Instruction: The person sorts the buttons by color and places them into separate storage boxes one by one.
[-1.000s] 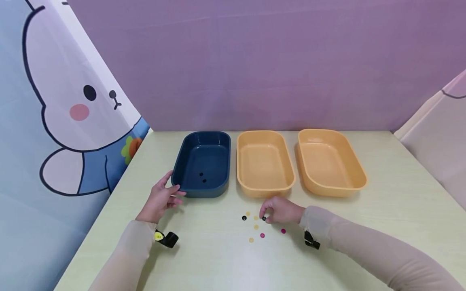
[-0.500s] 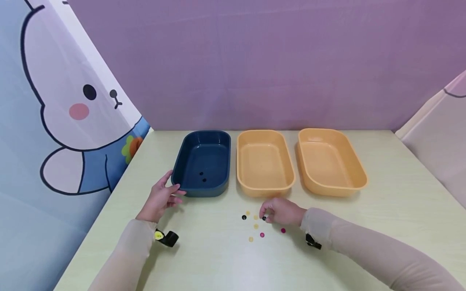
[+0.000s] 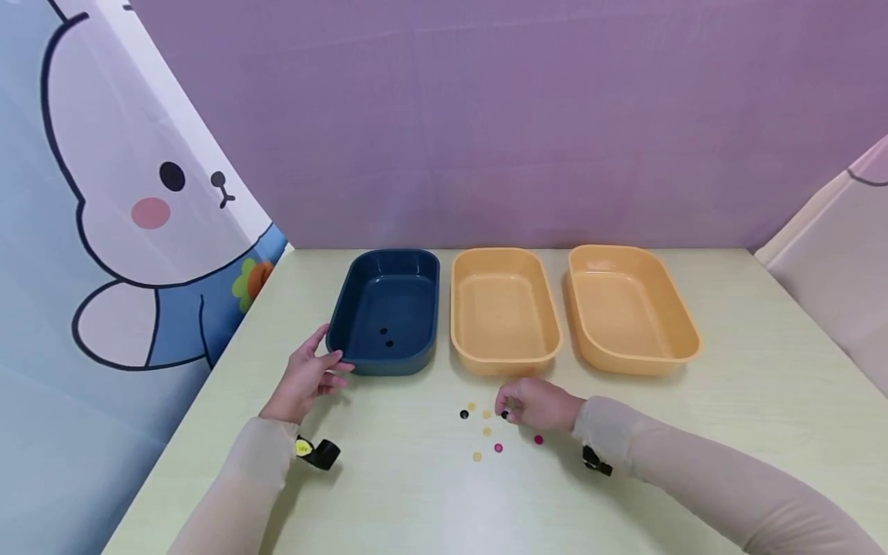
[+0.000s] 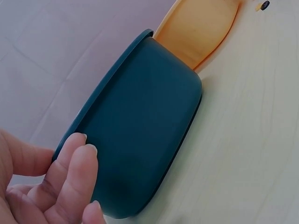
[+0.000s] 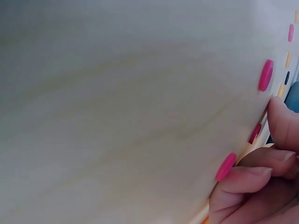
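Observation:
My left hand [image 3: 305, 381] grips the near left corner of a dark blue tray [image 3: 425, 362]; in the left wrist view its thumb lies at the rim and its bent fingers against the outer wall [image 4: 140, 121]. Two black buttons [image 3: 389, 344] lie inside that tray. Over the table in front of the middle tray, my right hand [image 3: 539, 403] pinches a black button [image 3: 504, 415] between thumb and fingertips. Around it lie another black button [image 3: 464, 415], several yellow buttons [image 3: 487, 432] and pink ones [image 3: 498, 448]. In the right wrist view, pink buttons [image 5: 266, 74] lie close by the curled fingers.
Two light orange trays, a middle one [image 3: 506, 366] and a right one [image 3: 634, 364], stand in a row beside the blue tray on the pale table [image 3: 388, 493]. A purple backdrop [image 3: 520, 123] rises behind the table, with a printed cartoon cloth [image 3: 125, 254] at the left.

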A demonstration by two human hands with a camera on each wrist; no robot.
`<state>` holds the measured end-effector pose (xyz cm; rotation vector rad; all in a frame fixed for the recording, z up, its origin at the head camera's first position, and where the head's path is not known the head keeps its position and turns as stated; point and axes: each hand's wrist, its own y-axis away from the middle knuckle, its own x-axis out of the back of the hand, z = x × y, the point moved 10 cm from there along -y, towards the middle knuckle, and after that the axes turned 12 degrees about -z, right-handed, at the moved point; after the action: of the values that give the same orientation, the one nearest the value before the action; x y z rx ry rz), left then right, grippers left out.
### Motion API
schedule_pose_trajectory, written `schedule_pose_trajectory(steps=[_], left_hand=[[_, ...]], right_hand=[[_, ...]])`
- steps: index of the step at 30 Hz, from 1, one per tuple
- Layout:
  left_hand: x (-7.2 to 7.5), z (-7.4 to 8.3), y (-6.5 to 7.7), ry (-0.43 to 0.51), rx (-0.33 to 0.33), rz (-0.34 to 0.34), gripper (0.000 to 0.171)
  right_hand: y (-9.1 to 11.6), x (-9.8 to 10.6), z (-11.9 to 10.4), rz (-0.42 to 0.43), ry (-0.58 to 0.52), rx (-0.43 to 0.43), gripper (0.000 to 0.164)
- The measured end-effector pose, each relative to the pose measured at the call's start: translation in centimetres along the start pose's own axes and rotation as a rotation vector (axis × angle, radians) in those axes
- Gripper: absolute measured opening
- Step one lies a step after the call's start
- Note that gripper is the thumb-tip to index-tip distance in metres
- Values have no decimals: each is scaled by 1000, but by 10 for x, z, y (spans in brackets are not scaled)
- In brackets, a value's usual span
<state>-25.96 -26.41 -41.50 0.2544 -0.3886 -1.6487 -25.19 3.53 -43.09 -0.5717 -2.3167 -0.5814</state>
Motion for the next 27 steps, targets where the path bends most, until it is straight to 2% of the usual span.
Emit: schedule_pose_trajectory(steps=[13, 20, 27], left_hand=[[-4, 1, -4, 5, 4, 15, 65], [-5, 1, -4, 0, 8, 14, 66], [-3, 1, -4, -3, 10, 18, 66]], right_hand=[[6, 19, -5, -23, -16, 67, 19], [12, 30, -20, -47, -35, 6, 14], [13, 49, -40, -43, 57, 2, 13]])
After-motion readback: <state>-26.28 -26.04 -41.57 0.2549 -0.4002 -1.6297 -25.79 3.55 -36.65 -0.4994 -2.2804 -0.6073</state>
